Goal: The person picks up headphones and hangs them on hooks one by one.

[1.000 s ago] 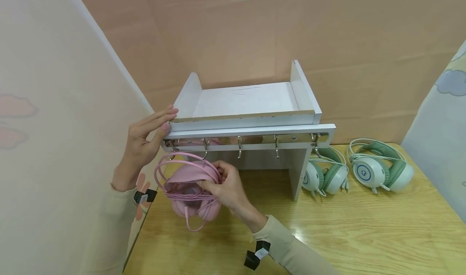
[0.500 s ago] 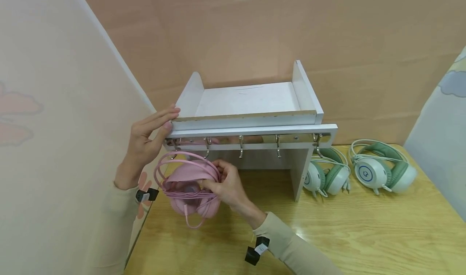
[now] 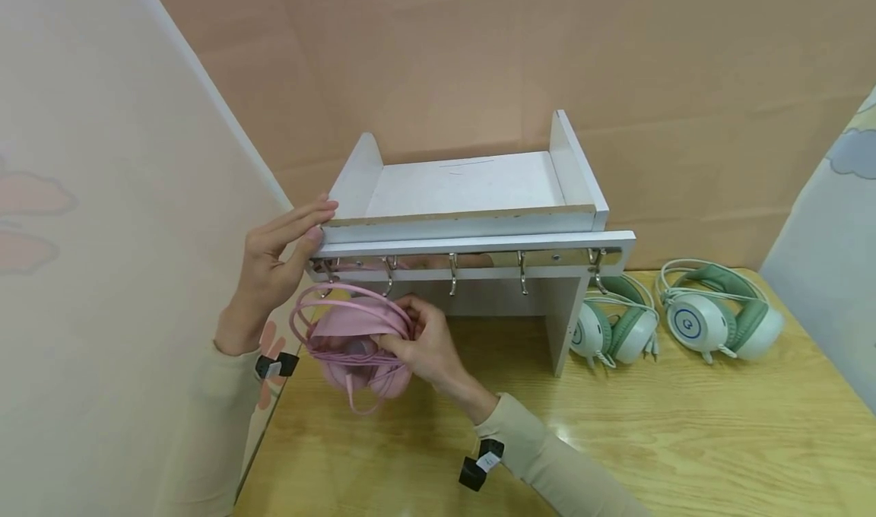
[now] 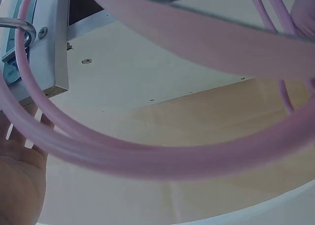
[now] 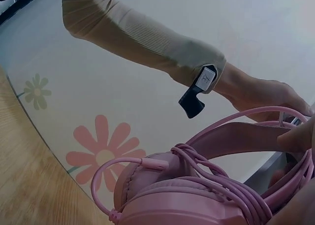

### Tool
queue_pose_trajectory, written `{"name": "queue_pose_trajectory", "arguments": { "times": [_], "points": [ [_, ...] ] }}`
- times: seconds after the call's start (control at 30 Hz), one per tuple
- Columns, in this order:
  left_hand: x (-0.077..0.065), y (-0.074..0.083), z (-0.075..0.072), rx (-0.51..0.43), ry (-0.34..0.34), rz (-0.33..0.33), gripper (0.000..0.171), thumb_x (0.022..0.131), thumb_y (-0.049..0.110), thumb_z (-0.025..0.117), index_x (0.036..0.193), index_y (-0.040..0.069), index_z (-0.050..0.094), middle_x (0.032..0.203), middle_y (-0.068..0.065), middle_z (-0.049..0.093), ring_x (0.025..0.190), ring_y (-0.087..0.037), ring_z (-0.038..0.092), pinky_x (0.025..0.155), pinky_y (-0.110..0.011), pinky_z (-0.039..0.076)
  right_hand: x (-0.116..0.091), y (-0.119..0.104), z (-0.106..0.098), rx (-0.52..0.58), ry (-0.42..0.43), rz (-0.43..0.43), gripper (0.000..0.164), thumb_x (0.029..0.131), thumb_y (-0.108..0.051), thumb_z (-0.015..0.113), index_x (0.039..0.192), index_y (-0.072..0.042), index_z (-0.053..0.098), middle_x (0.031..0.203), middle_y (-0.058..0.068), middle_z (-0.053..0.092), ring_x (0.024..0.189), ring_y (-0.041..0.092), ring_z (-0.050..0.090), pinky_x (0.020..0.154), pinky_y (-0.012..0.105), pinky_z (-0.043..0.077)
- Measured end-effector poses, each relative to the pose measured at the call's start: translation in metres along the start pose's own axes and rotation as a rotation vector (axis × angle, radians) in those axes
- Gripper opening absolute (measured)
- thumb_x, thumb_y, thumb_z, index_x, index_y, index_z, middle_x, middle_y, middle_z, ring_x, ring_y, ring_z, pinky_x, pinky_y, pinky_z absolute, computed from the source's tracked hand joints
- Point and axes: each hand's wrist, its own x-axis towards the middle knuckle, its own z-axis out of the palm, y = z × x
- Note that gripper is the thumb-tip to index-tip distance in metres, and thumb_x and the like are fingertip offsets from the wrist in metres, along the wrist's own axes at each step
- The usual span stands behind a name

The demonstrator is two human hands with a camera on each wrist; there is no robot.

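My right hand (image 3: 430, 347) pinches the headband of pink headphones (image 3: 356, 319), thumb inside and fingers outside. Their cable is wound in a bundle around the middle, and the ear cups point down toward the table. At the white rack (image 3: 472, 245), my left hand (image 3: 277, 262) rests on the left end with straight fingers on top and the thumb at the front edge. In the left wrist view, a thin pink hoop (image 4: 37, 89) crosses the leftmost metal hook (image 4: 19, 25); whether it bears weight there I cannot tell.
Several metal hooks, such as the middle hook (image 3: 452, 275), line the rack's front rail. Two white-and-green headphones, the nearer pair (image 3: 611, 327) and the far-right pair (image 3: 715, 315), lie right of the rack on the wooden table (image 3: 657, 433). A wall (image 3: 137, 198) stands close on the left.
The pink headphones' ear cups and dangling cable loop have risen slightly under the hooks. My right hand keeps its pinch on the headband, and my left hand stays on the rack.
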Motion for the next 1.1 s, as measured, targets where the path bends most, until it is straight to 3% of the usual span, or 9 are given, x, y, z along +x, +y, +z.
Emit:
{"name": "queue_pose_trajectory", "arguments": {
  "times": [0.23,0.5,0.83,1.1],
  "points": [
    [-0.0016,-0.0006,-0.0004,-0.001,0.005,-0.007,0.026,0.105,0.004,0.063,0.12,-0.014,0.073,0.134,-0.015,0.074,0.14,-0.035,0.062,0.124,-0.042,0.048,0.0019,0.0021,-0.0002,-0.006,0.016,0.0,0.04,0.079,0.008,0.076,0.118,0.009,0.065,0.103,0.019,0.069,0.082,0.009,0.064,0.071,0.017,0.057],
    [-0.0014,-0.0015,0.0005,0.0,0.006,-0.01,0.028,0.106,0.007,0.063,0.121,-0.015,0.072,0.135,-0.013,0.074,0.14,-0.037,0.061,0.124,-0.042,0.048,0.0024,0.0033,-0.0011,-0.029,0.017,-0.048,0.047,0.079,0.006,0.078,0.125,0.008,0.065,0.114,0.027,0.07,0.092,0.009,0.067,0.081,0.019,0.061],
    [0.0002,-0.0029,0.0018,-0.009,0.011,-0.006,0.03,0.107,0.01,0.064,0.121,-0.015,0.072,0.135,-0.011,0.074,0.14,-0.039,0.061,0.124,-0.041,0.048,-0.0008,0.0009,-0.0045,-0.051,-0.005,-0.096,0.056,0.081,0.0,0.079,0.134,0.008,0.061,0.124,0.026,0.068,0.105,0.013,0.067,0.093,0.021,0.06],
    [-0.0019,-0.004,0.0009,-0.029,0.019,0.001,0.027,0.105,0.005,0.064,0.12,-0.015,0.072,0.134,-0.011,0.075,0.14,-0.035,0.062,0.124,-0.041,0.048,-0.0066,0.0006,-0.0096,-0.13,-0.026,-0.152,0.057,0.085,-0.008,0.083,0.137,0.003,0.061,0.129,0.021,0.069,0.115,0.025,0.068,0.101,0.029,0.059]
  ]
}}
